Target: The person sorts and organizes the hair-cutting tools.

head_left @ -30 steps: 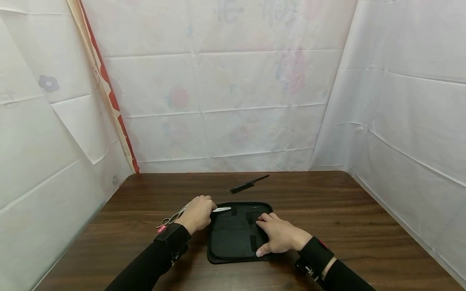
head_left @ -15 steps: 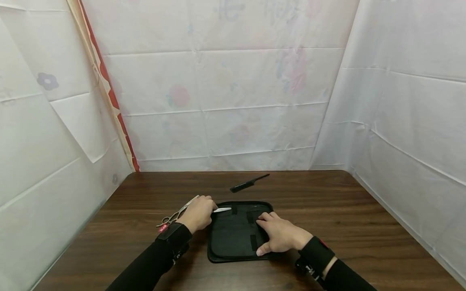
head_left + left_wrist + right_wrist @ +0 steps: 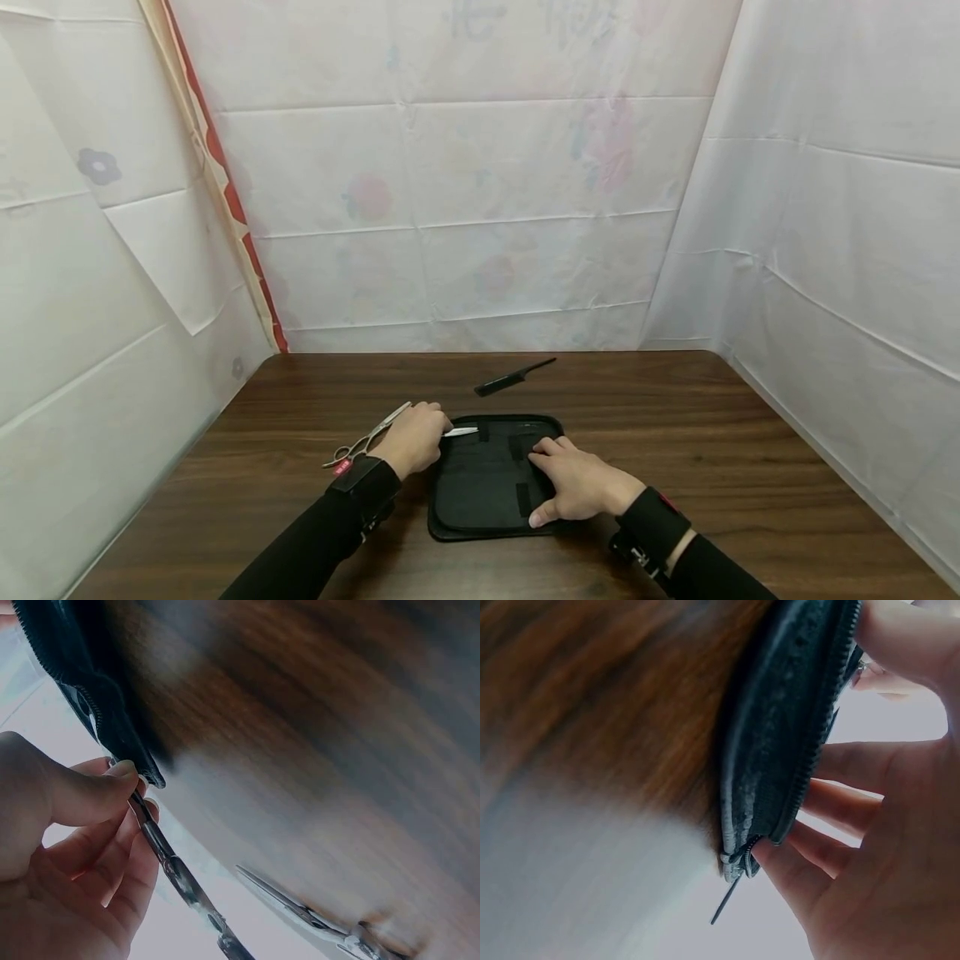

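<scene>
My left hand (image 3: 412, 437) pinches a slim pair of silver scissors (image 3: 178, 877) between thumb and fingers. Their blade (image 3: 461, 432) points right, over the upper left part of a black zippered case (image 3: 480, 492), near a dark strap (image 3: 483, 432). Most of the held pair is hidden by the hand in the head view. My right hand (image 3: 581, 483) rests on the case's right side, fingers spread and thumb near the lower edge. Left of my left hand, a second pair of scissors (image 3: 358, 446) lies on the table.
A black tail comb (image 3: 504, 384) lies beyond the case on the brown wooden table (image 3: 675, 425). White sheeting (image 3: 480, 275) hangs behind the table and along both sides. Black bands sit on both wrists.
My left hand has shifted slightly to the right with the scissors, whose blade reaches a little further over the case. My right hand stays in place on the case.
</scene>
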Available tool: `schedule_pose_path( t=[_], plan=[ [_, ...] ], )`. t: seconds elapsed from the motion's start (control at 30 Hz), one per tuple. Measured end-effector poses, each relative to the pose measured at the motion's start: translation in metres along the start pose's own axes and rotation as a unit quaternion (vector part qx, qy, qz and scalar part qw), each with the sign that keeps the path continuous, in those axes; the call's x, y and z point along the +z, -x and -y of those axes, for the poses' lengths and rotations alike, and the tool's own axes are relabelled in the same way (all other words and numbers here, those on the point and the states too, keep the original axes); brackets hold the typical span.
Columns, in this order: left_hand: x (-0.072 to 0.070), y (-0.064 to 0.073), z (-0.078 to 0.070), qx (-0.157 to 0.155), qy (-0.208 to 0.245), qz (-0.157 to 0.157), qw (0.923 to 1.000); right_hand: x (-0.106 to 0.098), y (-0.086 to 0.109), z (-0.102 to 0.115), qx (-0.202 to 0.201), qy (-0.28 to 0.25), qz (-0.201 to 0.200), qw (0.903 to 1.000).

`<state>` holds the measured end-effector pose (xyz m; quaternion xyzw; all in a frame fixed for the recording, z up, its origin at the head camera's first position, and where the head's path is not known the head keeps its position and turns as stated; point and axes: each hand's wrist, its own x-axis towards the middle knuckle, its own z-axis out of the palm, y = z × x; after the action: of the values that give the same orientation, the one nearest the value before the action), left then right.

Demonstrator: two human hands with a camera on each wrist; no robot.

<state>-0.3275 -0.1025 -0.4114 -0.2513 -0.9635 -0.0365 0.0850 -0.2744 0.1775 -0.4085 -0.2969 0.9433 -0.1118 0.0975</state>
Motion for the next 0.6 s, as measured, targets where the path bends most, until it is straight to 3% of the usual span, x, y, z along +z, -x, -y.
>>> schedule_pose_path(
  t=[0.6],
  plan=[
    [0.0004, -0.0098, -0.0066, -0.002, 0.007, 0.012, 0.9999, -0.0014, 0.0005, 0.0016, 0.000, -0.001, 0.002, 1.0000]
  ],
)
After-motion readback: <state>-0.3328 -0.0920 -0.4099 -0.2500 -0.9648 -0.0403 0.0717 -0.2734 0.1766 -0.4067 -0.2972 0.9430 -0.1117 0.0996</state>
